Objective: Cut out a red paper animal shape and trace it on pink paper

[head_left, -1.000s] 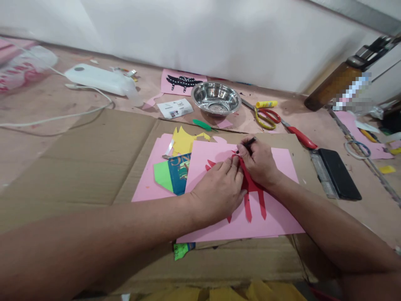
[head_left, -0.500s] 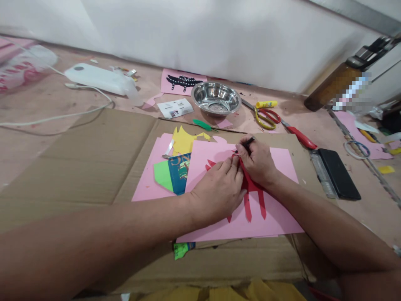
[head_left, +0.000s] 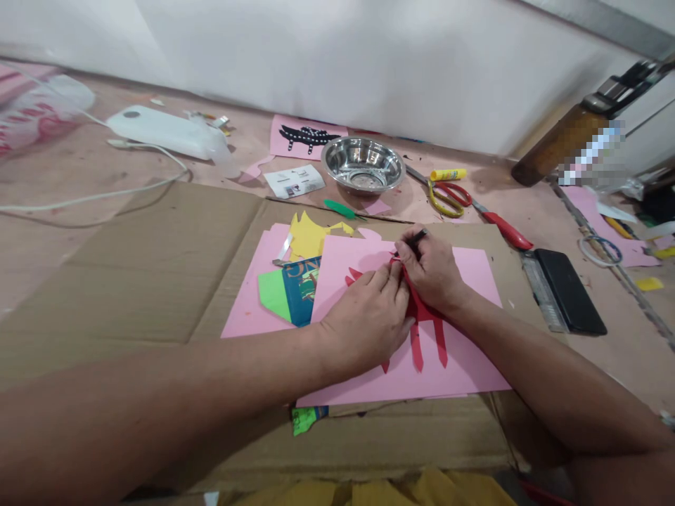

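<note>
Flat over a red paper cut-out (head_left: 425,309) lies my left hand (head_left: 372,316), fingers stretched out and pressing it onto a pink sheet (head_left: 348,386). My right hand (head_left: 435,270) is closed around a black pen (head_left: 420,237), whose lower end is at the top part of the red shape. The two hands almost touch there. Strips of the cut-out with pointed ends show below my hands; its middle is covered by my left hand. Left of the sheet are a yellow paper scrap (head_left: 307,237), a green piece (head_left: 275,296) and a blue printed piece (head_left: 302,288).
A steel bowl (head_left: 363,166), scissors (head_left: 448,199), a yellow glue stick (head_left: 448,174) and a red-handled cutting tool (head_left: 507,232) lie behind. A black phone (head_left: 569,292) rests at right, a brown bottle (head_left: 559,144) beyond. Cardboard (head_left: 158,281) lies underneath; a white cable (head_left: 95,204) crosses left.
</note>
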Action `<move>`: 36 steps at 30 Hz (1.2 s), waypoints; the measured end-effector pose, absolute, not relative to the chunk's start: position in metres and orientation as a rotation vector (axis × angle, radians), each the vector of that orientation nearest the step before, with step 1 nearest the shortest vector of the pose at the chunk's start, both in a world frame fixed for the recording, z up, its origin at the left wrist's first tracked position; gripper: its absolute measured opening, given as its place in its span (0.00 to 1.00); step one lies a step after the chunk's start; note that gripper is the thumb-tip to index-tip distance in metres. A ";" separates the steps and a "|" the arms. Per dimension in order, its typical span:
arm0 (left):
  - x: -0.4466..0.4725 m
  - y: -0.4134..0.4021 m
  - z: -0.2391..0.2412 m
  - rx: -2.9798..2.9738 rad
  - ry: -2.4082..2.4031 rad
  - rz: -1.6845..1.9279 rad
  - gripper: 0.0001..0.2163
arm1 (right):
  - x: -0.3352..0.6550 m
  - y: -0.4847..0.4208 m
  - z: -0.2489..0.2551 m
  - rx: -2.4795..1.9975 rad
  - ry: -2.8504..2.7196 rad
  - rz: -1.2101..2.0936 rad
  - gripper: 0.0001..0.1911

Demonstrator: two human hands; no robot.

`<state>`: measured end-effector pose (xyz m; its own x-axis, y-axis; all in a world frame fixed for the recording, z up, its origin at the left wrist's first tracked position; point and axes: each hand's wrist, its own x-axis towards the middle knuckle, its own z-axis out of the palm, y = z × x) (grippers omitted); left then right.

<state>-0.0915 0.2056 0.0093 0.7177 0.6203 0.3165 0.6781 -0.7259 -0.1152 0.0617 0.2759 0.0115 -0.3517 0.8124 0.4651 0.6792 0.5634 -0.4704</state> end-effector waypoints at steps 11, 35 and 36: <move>-0.091 0.206 0.007 -2.692 -1.028 -0.398 0.23 | 0.062 0.276 0.011 -1.190 -2.125 0.277 0.09; -0.092 0.205 0.007 -2.678 -1.004 -0.424 0.22 | 0.062 0.277 0.011 -1.167 -2.104 0.322 0.07; -0.092 0.205 0.007 -2.679 -1.005 -0.424 0.22 | 0.062 0.277 0.011 -1.162 -2.104 0.324 0.07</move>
